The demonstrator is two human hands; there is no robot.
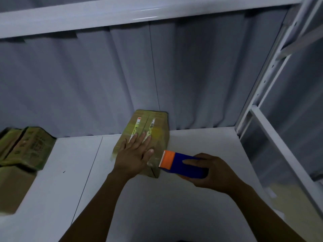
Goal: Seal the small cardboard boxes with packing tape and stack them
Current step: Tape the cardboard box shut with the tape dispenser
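Our left hand (133,156) lies flat on the small box (157,123), fingers (135,139) straight. Our right hand (215,173) wraps its fingers round the blue tape tool (182,169).

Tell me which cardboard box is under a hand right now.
The lone box by the back wall: the left hand lies flat on it. The stacked boxes at the far left are untouched. The right hand holds the tape dispenser.

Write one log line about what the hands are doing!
left hand: flat on box | right hand: holds tape dispenser by box's right side | other boxes: stacked at left
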